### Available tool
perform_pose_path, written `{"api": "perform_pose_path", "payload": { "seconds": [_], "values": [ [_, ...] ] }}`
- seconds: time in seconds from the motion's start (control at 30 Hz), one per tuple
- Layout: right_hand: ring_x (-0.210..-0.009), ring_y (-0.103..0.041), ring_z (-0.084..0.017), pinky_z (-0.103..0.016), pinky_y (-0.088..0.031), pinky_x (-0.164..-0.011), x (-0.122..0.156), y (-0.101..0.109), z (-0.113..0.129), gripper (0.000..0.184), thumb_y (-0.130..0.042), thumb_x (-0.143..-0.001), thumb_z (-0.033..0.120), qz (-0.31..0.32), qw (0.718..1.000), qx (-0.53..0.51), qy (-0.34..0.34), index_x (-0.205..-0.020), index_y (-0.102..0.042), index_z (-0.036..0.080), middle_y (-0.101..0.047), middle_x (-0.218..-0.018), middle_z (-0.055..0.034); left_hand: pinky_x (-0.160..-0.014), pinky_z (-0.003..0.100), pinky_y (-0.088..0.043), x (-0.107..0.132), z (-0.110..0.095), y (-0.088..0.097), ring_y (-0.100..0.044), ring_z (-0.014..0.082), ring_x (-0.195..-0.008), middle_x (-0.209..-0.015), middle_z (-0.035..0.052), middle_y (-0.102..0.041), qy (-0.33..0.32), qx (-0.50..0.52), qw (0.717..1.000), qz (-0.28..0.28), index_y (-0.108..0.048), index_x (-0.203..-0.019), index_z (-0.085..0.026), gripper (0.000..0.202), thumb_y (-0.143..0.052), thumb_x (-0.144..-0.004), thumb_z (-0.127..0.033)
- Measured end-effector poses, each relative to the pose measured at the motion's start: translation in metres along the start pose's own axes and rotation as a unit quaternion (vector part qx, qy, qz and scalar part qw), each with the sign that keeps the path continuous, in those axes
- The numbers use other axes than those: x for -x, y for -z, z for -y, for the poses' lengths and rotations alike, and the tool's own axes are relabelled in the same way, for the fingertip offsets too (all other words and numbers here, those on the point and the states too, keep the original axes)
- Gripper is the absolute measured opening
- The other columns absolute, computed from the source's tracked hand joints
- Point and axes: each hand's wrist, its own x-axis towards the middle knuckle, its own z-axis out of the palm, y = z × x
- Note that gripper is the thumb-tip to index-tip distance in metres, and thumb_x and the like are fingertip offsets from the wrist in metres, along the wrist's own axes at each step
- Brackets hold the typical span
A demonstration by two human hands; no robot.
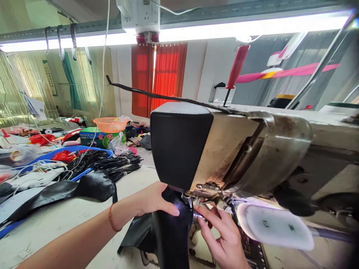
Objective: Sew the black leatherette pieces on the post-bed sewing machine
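A black leather-like piece (174, 235) lies under the head of a sewing machine (179, 145), its lower end hanging toward me. My left hand (153, 200) grips it at the left of the needle area, thumb on top and the other fingers hidden behind or beneath. On the other side, my right hand (221, 231) has its thumb and index finger drawn together beside the piece's right edge. A small shiny metal part (199, 215) shows between those fingertips; whether they pinch it or only touch it is unclear. The needle itself is mostly hidden.
A lit white lamp (280, 226) sits right of my right hand. Left on the white table are a long black piece (95, 185), bundled black strips (120, 164), a blue tray (61, 151) and an orange basket (110, 125). A red-handled screwdriver (238, 67) stands on the machine.
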Motion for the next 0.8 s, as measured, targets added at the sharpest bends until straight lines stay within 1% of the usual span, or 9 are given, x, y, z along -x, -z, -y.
{"api": "perform_pose_path", "payload": {
  "seconds": [0.1, 0.2, 0.27, 0.4, 0.47, 0.6, 0.7, 0.8],
  "values": [
    [-0.079, -0.068, -0.020, -0.032, -0.057, -0.069, -0.0002, 0.0003, 0.0008, 0.024, -0.060, -0.087, 0.026, 0.025, 0.998, 0.038, 0.048, -0.107, -0.073, 0.024, -0.073, -0.087, -0.0069, -0.114, 0.044, -0.027, 0.0023, -0.0017, -0.0017, -0.048, 0.0296, -0.128, -0.136, 0.0034, -0.059, 0.003, -0.022, 1.000, -0.004, -0.060, -0.129, -0.026, 0.074, -0.082, -0.059, -0.019],
    [-0.079, -0.069, -0.019, -0.032, -0.057, -0.070, -0.0008, 0.0003, 0.0027, 0.023, -0.058, -0.088, 0.025, 0.023, 0.998, 0.030, 0.049, -0.106, -0.073, 0.022, -0.073, -0.086, -0.0074, -0.114, 0.045, -0.028, 0.0028, -0.0025, -0.0017, -0.048, 0.0304, -0.129, -0.134, 0.0040, -0.061, 0.011, -0.049, 0.999, -0.013, -0.062, -0.127, -0.024, 0.069, -0.081, -0.060, -0.020],
    [-0.079, -0.070, -0.019, -0.032, -0.057, -0.071, -0.0013, -0.0001, 0.0039, 0.023, -0.058, -0.089, 0.025, 0.017, 0.999, 0.023, 0.045, -0.105, -0.073, 0.022, -0.073, -0.086, -0.0081, -0.114, 0.045, -0.027, 0.0018, -0.0017, -0.0017, -0.047, 0.0305, -0.130, -0.133, 0.0045, -0.062, 0.018, -0.063, 0.997, -0.030, -0.064, -0.123, -0.023, 0.066, -0.081, -0.060, -0.020],
    [-0.080, -0.069, -0.019, -0.032, -0.058, -0.070, -0.0024, -0.0013, 0.0051, 0.022, -0.058, -0.089, 0.025, 0.012, 0.999, 0.020, 0.045, -0.104, -0.073, 0.022, -0.073, -0.089, -0.0085, -0.112, 0.043, -0.031, -0.0006, 0.0001, -0.0017, -0.050, 0.0303, -0.126, -0.127, 0.0049, -0.066, 0.029, -0.063, 0.997, -0.041, -0.068, -0.116, -0.021, 0.056, -0.079, -0.061, -0.021],
    [-0.080, -0.070, -0.020, -0.032, -0.058, -0.070, -0.0035, -0.0016, 0.0058, 0.021, -0.058, -0.089, 0.024, 0.010, 0.999, 0.019, 0.048, -0.103, -0.073, 0.021, -0.073, -0.087, -0.0083, -0.111, 0.042, -0.033, -0.0008, -0.0002, -0.0015, -0.051, 0.0310, -0.126, -0.127, 0.0051, -0.066, 0.030, -0.064, 0.997, -0.040, -0.068, -0.116, -0.020, 0.058, -0.080, -0.060, -0.023],
    [-0.078, -0.070, -0.019, -0.032, -0.058, -0.070, -0.0063, -0.0005, 0.0082, 0.021, -0.057, -0.089, 0.023, 0.005, 0.998, 0.017, 0.052, -0.102, -0.073, 0.022, -0.074, -0.086, -0.0080, -0.109, 0.041, -0.035, 0.0013, -0.0018, -0.0019, -0.052, 0.0327, -0.124, -0.126, 0.0050, -0.066, 0.043, -0.082, 0.994, -0.061, -0.064, -0.122, -0.019, 0.065, -0.080, -0.060, -0.026],
    [-0.076, -0.071, -0.019, -0.031, -0.058, -0.070, -0.0070, 0.0004, 0.0089, 0.021, -0.057, -0.089, 0.023, -0.004, 0.998, 0.019, 0.054, -0.100, -0.074, 0.022, -0.074, -0.087, -0.0083, -0.109, 0.039, -0.036, 0.0034, -0.0018, -0.0041, -0.053, 0.0295, -0.123, -0.127, 0.0040, -0.066, 0.026, -0.078, 0.994, -0.068, -0.063, -0.124, -0.019, 0.065, -0.079, -0.061, -0.021],
    [-0.079, -0.071, -0.020, -0.032, -0.059, -0.068, -0.0051, -0.0002, 0.0070, 0.021, -0.057, -0.089, 0.024, 0.004, 0.998, 0.025, 0.054, -0.102, -0.074, 0.022, -0.074, -0.088, -0.0086, -0.109, 0.040, -0.037, 0.0030, -0.0011, -0.0060, -0.054, 0.0279, -0.123, -0.128, 0.0036, -0.065, 0.007, -0.078, 0.994, -0.079, -0.063, -0.123, -0.020, 0.064, -0.077, -0.061, -0.017]
  ]
}}
